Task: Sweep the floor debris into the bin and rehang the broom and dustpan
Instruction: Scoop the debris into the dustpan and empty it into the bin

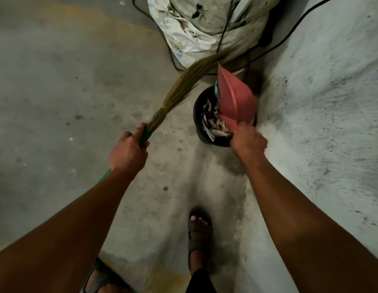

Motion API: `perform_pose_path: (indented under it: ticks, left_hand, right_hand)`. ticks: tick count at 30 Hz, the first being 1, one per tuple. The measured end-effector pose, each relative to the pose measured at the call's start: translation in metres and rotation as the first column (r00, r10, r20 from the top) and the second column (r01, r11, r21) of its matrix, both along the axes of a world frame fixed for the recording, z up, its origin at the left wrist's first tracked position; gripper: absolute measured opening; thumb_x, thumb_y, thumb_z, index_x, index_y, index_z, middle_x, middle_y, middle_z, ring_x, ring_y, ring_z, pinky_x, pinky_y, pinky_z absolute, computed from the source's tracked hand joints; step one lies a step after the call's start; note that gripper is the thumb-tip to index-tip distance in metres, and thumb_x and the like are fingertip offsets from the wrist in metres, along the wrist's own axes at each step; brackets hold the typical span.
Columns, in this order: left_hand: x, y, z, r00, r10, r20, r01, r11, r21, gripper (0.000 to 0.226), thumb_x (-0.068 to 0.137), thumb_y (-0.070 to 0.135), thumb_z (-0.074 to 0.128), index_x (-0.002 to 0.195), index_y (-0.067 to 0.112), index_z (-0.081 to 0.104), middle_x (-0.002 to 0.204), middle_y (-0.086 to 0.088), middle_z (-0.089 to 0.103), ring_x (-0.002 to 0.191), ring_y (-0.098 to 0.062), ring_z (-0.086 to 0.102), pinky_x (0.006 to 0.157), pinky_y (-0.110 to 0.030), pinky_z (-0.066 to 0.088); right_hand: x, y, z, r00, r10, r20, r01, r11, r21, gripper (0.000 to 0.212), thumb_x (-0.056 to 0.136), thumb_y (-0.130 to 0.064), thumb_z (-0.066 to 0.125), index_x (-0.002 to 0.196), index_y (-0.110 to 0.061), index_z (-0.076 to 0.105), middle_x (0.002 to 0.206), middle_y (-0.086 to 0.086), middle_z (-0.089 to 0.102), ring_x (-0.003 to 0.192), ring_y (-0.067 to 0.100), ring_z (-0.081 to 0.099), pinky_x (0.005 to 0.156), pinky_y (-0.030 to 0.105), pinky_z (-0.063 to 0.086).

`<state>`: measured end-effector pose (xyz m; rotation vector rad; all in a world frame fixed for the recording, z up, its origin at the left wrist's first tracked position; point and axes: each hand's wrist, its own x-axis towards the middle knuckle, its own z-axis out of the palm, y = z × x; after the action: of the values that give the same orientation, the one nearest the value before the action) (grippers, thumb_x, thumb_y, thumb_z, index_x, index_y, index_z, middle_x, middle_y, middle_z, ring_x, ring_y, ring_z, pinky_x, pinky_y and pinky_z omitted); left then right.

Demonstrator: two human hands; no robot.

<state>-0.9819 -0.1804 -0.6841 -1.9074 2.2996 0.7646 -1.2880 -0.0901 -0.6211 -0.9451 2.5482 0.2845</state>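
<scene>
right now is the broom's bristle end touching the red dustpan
Cannot tell. In the head view the broom bristles sweep just past the top corner of the dustpan, blurred, so neither contact nor a gap shows plainly.

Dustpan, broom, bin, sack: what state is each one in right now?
Dustpan: tipped steeply over the bin, gripped by the right hand.
Broom: raised off the floor, held by the left hand.
Bin: open, holding scraps.
Sack: crumpled, dirty, standing behind the bin.
</scene>
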Motion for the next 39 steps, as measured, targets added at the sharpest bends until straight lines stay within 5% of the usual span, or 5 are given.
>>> perform_pose_path:
  ticks: [10,17,25,32,39]
  left_hand:
    - [-0.028,0.016,0.014,1.0,-0.022,0.007,0.023,1.0,-0.016,0.064,0.106,0.041,0.054,0.162,0.045,0.024,0.111,-0.005,0.055,0.081,-0.018,0.053,0.052,-0.028,0.041]
    - [-0.027,0.02,0.01,0.998,-0.059,-0.01,0.059,0.998,0.024,0.064,0.104,0.044,0.055,0.16,0.049,0.023,0.108,-0.002,0.055,0.08,-0.019,0.057,0.059,-0.035,0.057]
    - [-0.015,0.023,-0.001,0.997,-0.076,-0.017,0.077,0.997,0.014,0.064,0.104,0.045,0.055,0.159,0.051,0.023,0.105,0.0,0.054,0.079,-0.02,0.058,0.055,-0.032,0.053]
    - [-0.007,0.025,-0.005,0.996,-0.091,-0.009,0.091,0.996,0.004,0.063,0.104,0.044,0.055,0.16,0.048,0.024,0.105,-0.001,0.054,0.082,-0.019,0.057,0.055,-0.031,0.051]
    - [-0.004,0.02,-0.01,0.999,-0.043,0.009,0.043,0.999,-0.015,0.063,0.104,0.043,0.055,0.158,0.049,0.024,0.105,-0.002,0.054,0.078,-0.021,0.057,0.058,-0.037,0.058]
  right_hand:
    - [-0.011,0.031,0.021,0.997,-0.07,0.019,0.072,0.993,-0.096,0.029,0.108,-0.035,0.047,0.132,-0.02,0.052,0.125,0.014,0.061,0.108,0.04,0.064,0.086,0.046,0.05]
    - [-0.007,0.063,0.073,0.977,-0.211,0.005,0.21,0.967,-0.142,0.031,0.108,-0.039,0.046,0.126,-0.018,0.061,0.108,0.014,0.066,0.093,0.037,0.064,0.073,0.038,0.043]
    - [-0.008,0.009,0.067,0.973,-0.231,-0.009,0.194,0.837,-0.511,0.028,0.109,-0.037,0.043,0.13,-0.023,0.057,0.12,0.01,0.065,0.107,0.033,0.063,0.076,0.038,0.038]
    - [-0.002,-0.007,0.023,0.995,-0.094,0.023,0.096,0.913,-0.398,0.03,0.109,-0.038,0.044,0.134,-0.024,0.052,0.121,0.014,0.064,0.105,0.039,0.064,0.074,0.04,0.039]
    - [0.019,0.029,0.002,0.986,-0.162,-0.047,0.135,0.926,-0.353,0.034,0.109,-0.034,0.042,0.14,-0.021,0.05,0.126,0.013,0.062,0.107,0.038,0.064,0.075,0.041,0.041]
